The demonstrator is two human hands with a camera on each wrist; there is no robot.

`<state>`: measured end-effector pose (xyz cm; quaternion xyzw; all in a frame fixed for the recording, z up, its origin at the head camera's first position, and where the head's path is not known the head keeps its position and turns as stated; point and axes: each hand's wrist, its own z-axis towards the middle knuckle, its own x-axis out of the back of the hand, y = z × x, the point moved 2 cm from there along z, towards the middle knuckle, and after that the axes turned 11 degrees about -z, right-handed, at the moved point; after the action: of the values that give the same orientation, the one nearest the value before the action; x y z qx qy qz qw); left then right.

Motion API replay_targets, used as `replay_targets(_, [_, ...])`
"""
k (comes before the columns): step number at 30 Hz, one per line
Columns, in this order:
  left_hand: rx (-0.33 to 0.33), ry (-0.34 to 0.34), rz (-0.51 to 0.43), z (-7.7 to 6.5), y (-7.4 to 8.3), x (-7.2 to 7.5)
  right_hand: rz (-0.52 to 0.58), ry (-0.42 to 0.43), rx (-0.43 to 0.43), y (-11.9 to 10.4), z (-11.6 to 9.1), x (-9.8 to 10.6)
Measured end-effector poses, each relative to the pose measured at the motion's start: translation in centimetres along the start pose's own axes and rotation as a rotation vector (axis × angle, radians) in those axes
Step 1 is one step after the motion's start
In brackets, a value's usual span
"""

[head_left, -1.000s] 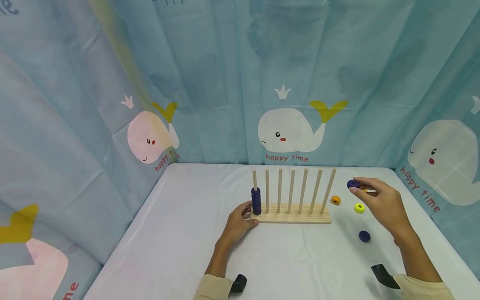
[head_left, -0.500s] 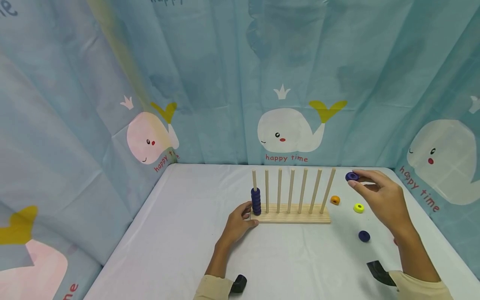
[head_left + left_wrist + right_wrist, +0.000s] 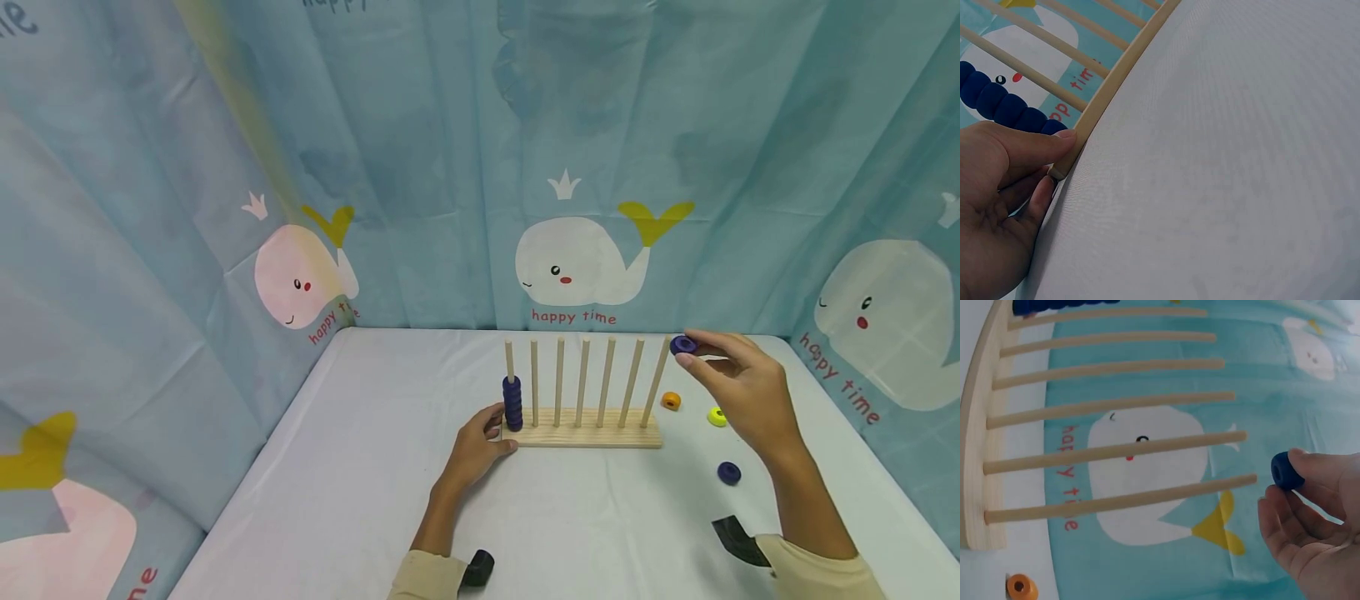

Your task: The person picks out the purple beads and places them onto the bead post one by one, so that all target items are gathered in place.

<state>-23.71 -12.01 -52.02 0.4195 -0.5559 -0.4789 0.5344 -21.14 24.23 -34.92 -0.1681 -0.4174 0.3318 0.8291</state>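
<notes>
A wooden peg rack (image 3: 592, 433) stands on the table, with a row of upright pegs. On its leftmost peg sits a stack of dark blue beads (image 3: 512, 404); the other pegs are bare. My left hand (image 3: 474, 447) grips the left end of the base, thumb and fingers at its edges, as the left wrist view shows closely. My right hand (image 3: 750, 392) pinches one dark blue bead (image 3: 1287, 471) between thumb and fingers. The bead is raised near the top of the rightmost peg (image 3: 1147, 498), just off its tip in the right wrist view, its hole showing.
To the right of the rack lie an orange bead (image 3: 671, 401), a yellow-green bead (image 3: 717, 417) and another dark blue bead (image 3: 729, 473). A white cloth (image 3: 360, 467) covers the table. Behind it hangs a blue whale-print curtain (image 3: 435, 208).
My right hand has risen slightly and moved left with the blue bead, from right of the rack to the rightmost peg's top. My left hand keeps its grip on the base.
</notes>
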Motion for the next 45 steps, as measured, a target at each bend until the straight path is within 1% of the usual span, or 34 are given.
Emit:
replay_targets(6, [0.001,0.003,0.003,0.0,0.0,0.0,0.056,-0.008,0.018,-1.0,0.3,-0.8])
replay_targets(10, [0.000,0.005,0.010,-0.1,0.1,0.0,0.091,-0.027,0.022,-1.7,0.5,-1.3])
replay_targets(17, [-0.007,0.007,0.010,-0.1,0.0,0.1,0.132,-0.053,0.054,-2.9,1.0,-2.4])
replay_targets(25, [-0.023,0.001,0.009,0.1,0.1,0.1,0.181,-0.078,0.055,-3.7,1.4,-3.4])
replay_targets(31, [-0.004,-0.002,0.003,0.1,0.1,0.1,0.226,-0.096,0.064,-4.4,1.7,-4.2])
replay_targets(36, [-0.016,-0.006,0.008,0.2,0.0,0.0,0.236,-0.110,0.079,-4.8,2.0,-4.9])
replay_targets(41, [0.000,-0.002,0.007,0.2,0.0,0.0,0.241,-0.123,0.092,-5.3,2.3,-5.6])
replay_targets(45, [-0.004,-0.002,0.011,0.1,0.0,0.0,0.254,-0.144,0.095,-5.7,2.6,-6.1])
